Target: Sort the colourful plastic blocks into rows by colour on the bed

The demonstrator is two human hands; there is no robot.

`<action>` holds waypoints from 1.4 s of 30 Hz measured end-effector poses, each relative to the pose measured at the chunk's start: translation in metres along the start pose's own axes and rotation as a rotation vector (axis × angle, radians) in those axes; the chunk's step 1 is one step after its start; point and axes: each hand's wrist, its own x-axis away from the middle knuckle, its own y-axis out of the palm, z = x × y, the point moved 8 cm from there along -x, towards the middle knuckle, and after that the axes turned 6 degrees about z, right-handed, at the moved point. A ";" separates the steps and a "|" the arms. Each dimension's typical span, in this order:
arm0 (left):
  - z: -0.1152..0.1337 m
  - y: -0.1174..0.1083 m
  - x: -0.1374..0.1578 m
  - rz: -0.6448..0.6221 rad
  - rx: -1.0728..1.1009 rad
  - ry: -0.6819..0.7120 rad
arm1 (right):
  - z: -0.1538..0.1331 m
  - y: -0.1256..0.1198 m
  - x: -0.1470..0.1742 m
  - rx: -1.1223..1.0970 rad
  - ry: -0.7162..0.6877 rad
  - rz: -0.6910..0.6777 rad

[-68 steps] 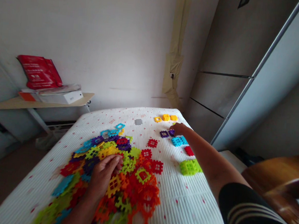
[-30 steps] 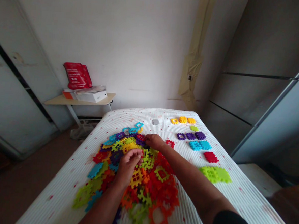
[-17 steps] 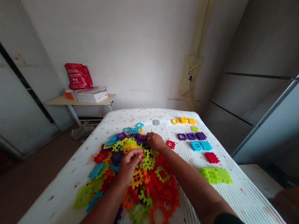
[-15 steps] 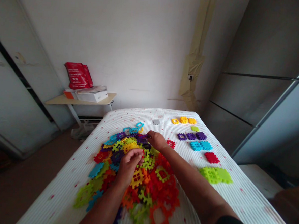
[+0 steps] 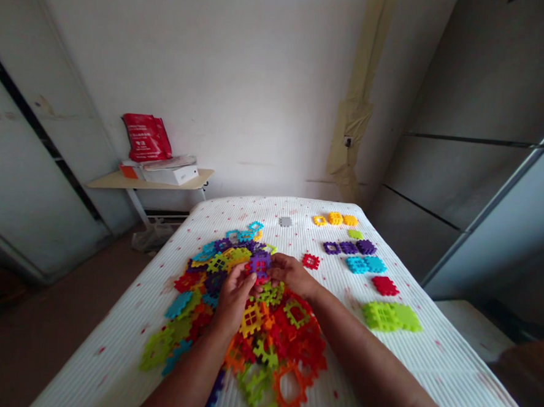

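Note:
Above a heap of notched plastic building tiles [image 5: 252, 321], my two hands meet at a purple window-shaped tile [image 5: 261, 262]. Red shows behind and below it, from a red tile [image 5: 262, 281] that is mostly covered. My left hand [image 5: 235, 292] is closed on the lower left of these pieces, thumb in front. From the right, my right hand [image 5: 291, 274] pinches the purple tile's edge with curled fingers. Whether the two tiles are locked together or just overlapping, I cannot tell. Just right of my right hand lies a red window tile [image 5: 311, 261] on the cloth.
Along the table's right side lie groups of yellow [image 5: 335, 218], purple [image 5: 348, 248], blue [image 5: 364, 265], red [image 5: 385, 286] and green tiles [image 5: 391, 317]. A grey tile [image 5: 285, 221] lies at the back. Beyond the white cloth [image 5: 120, 348], a side table [image 5: 112, 181] holds a red bag [image 5: 146, 137].
My right hand has come back toward me from the heap's far edge, bringing the purple tile to my left hand. The red piece in my left hand is now partly behind it.

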 end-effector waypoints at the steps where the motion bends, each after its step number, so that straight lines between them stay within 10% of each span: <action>1: 0.000 -0.001 0.000 0.004 0.006 -0.003 | 0.001 0.001 0.000 0.027 -0.016 0.006; 9: -0.003 -0.003 0.000 0.032 0.018 -0.014 | -0.044 0.011 0.016 0.895 -0.493 0.145; 14: -0.002 -0.002 0.001 0.033 -0.028 -0.012 | -0.060 0.025 0.022 1.265 -0.447 0.112; 27: 0.005 0.006 0.006 -0.006 -0.128 -0.025 | -0.047 0.011 0.015 1.300 -0.232 0.133; 42: 0.001 0.001 0.006 0.025 -0.139 -0.055 | -0.069 -0.006 0.017 1.564 -0.373 -0.040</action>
